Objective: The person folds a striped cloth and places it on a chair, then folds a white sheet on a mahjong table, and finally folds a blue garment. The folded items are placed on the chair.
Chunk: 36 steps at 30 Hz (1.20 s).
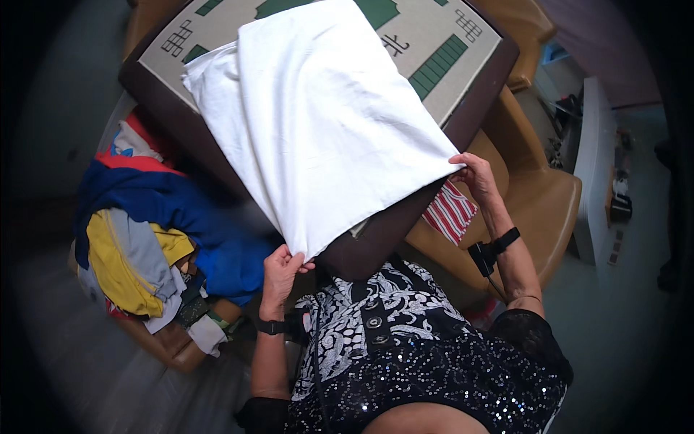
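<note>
A large white cloth (pixel 325 123) lies folded in layers across the table, its near edge stretched between my hands. My left hand (pixel 282 275) pinches the near left corner, just off the table's edge. At the near right corner, my right hand (pixel 473 176) grips the cloth between thumb and fingers. Under the cloth is a dark-rimmed table (pixel 473 119) with a beige and green printed top, partly covered. Soft creases run down the cloth's left side, where a folded layer shows.
A heap of clothes (pixel 130 246), blue, yellow, grey and red, fills a chair at the left. Tan chairs (pixel 538 195) stand at the right, one with a red-and-white striped cloth (pixel 450 213) on its seat. A white box-like unit (pixel 596 173) stands farther right.
</note>
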{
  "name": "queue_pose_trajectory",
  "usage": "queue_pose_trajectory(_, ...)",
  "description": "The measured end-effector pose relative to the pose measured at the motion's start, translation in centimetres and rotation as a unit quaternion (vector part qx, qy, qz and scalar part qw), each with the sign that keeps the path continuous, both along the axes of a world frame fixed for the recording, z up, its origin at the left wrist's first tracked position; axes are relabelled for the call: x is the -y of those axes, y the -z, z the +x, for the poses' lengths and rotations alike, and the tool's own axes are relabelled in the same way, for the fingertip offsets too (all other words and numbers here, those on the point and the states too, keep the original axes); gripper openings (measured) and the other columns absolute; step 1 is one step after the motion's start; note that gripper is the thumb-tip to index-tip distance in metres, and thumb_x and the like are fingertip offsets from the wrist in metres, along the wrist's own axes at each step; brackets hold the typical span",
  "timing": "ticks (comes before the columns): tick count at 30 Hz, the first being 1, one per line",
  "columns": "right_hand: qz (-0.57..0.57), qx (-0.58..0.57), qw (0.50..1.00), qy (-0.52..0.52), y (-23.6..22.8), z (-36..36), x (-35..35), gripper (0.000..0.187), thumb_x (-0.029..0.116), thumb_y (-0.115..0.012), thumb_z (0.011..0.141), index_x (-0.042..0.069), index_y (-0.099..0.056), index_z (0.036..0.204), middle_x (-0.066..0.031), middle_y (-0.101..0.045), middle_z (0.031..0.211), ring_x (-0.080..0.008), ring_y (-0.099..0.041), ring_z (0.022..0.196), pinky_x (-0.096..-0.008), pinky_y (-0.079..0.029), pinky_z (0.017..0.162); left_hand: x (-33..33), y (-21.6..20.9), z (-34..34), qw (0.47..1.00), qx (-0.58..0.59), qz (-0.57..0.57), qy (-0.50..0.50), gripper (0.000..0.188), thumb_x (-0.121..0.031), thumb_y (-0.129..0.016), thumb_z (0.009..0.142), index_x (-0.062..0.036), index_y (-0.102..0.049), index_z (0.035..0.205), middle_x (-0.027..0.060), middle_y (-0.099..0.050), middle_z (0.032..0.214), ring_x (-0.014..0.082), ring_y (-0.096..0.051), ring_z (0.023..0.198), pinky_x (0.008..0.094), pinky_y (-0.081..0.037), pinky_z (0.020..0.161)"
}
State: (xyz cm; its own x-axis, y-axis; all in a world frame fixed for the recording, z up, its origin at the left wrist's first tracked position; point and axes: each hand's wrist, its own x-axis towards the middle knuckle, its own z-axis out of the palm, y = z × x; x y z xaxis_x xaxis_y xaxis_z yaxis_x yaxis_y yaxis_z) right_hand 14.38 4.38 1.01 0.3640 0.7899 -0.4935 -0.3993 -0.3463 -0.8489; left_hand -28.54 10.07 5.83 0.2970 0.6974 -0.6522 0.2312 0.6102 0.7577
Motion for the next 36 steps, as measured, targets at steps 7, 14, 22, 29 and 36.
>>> queue_pose_trajectory(7,-0.033,0.076,0.996,0.017,-0.2,-1.5,-0.7,0.008,0.007,-0.061,0.08,0.003,-0.061,0.086,-0.0021,-0.06,0.077,-0.0073,-0.056,0.062,-0.0192,-0.049,0.056,0.1,-0.8,-0.2,0.999,0.002,0.029,-0.014,0.015,-0.006,-0.055,0.084,0.0049,-0.056,0.095,0.0091,-0.064,0.079,0.0128,-0.062,0.065,0.0199,-0.048,0.059)
queue_pose_trajectory(14,0.034,0.075,0.996,0.041,-0.9,-1.9,-0.8,0.039,-0.001,-0.06,0.074,0.001,-0.052,0.113,-0.0069,-0.062,0.092,-0.0111,-0.062,0.075,-0.0227,-0.053,0.062,2.0,1.3,-1.8,0.997,0.037,0.039,-0.049,0.015,-0.005,-0.054,0.085,0.0036,-0.051,0.097,0.0121,-0.063,0.084,0.0151,-0.063,0.066,0.0208,-0.048,0.058)
queue_pose_trajectory(22,-0.069,0.085,0.994,-0.009,0.8,-2.6,-0.1,0.019,0.0,-0.056,0.075,0.001,-0.056,0.094,-0.0034,-0.062,0.073,-0.0081,-0.058,0.06,-0.0184,-0.046,0.05,3.6,-0.3,-0.4,0.95,-0.106,0.29,-0.048,0.055,0.005,-0.045,0.084,-0.0037,-0.028,0.136,0.0093,-0.059,0.085,0.0115,-0.057,0.067,0.0231,-0.051,0.061)
queue_pose_trajectory(29,-0.052,-0.019,0.998,0.003,0.1,-2.7,-0.6,0.004,0.006,-0.055,0.078,0.005,-0.054,0.082,-0.004,-0.06,0.07,-0.0097,-0.055,0.053,-0.0196,-0.046,0.048,2.2,-1.7,-1.8,0.851,-0.205,0.455,0.164,0.039,0.009,-0.051,0.069,-0.0003,-0.058,0.107,0.0146,-0.051,0.074,0.0282,-0.052,0.063,0.0339,-0.043,0.058)
queue_pose_trajectory(36,0.0,-0.022,1.0,-0.002,-3.5,-4.1,-3.2,0.007,0.007,-0.055,0.075,0.006,-0.053,0.081,0.0002,-0.053,0.07,-0.0088,-0.05,0.061,-0.0213,-0.044,0.058,2.7,1.2,-3.1,0.801,-0.266,0.529,0.09,0.037,0.01,-0.055,0.061,-0.0031,-0.059,0.096,0.014,-0.051,0.077,0.0308,-0.051,0.069,0.0364,-0.043,0.062)
